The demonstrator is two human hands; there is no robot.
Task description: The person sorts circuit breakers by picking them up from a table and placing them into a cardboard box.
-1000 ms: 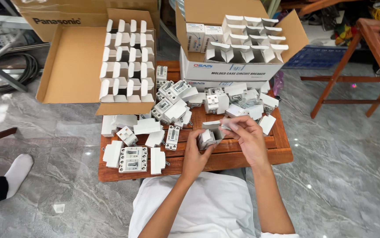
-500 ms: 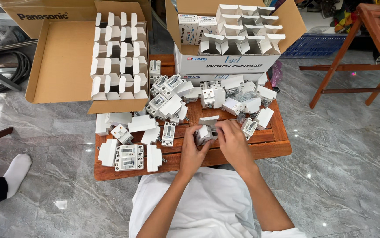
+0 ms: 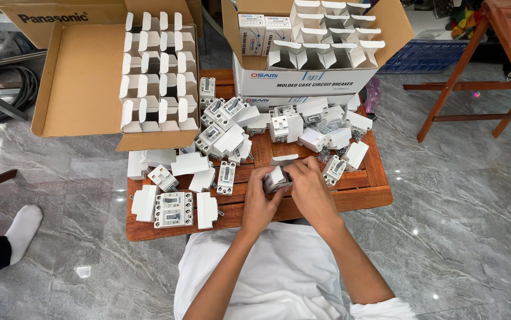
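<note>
Both my hands meet over the near edge of a low wooden table (image 3: 368, 195). My left hand (image 3: 259, 201) and my right hand (image 3: 309, 188) together grip one small white circuit breaker (image 3: 275, 178), fingers wrapped around its sides. Loose white breakers (image 3: 226, 127) and small white cartons (image 3: 189, 164) lie scattered over the tabletop beyond my hands. A wider grey breaker (image 3: 173, 209) sits at the table's front left.
A brown cardboard box (image 3: 83, 83) with rows of small white cartons lies open at the back left. A second open box (image 3: 303, 80) of cartons stands at the back right. A wooden stand (image 3: 492, 65) is at far right, a person's socked foot (image 3: 21, 228) at left.
The view has drifted slightly. My hands have stayed together on the breaker and moved a little nearer the table's front edge.
</note>
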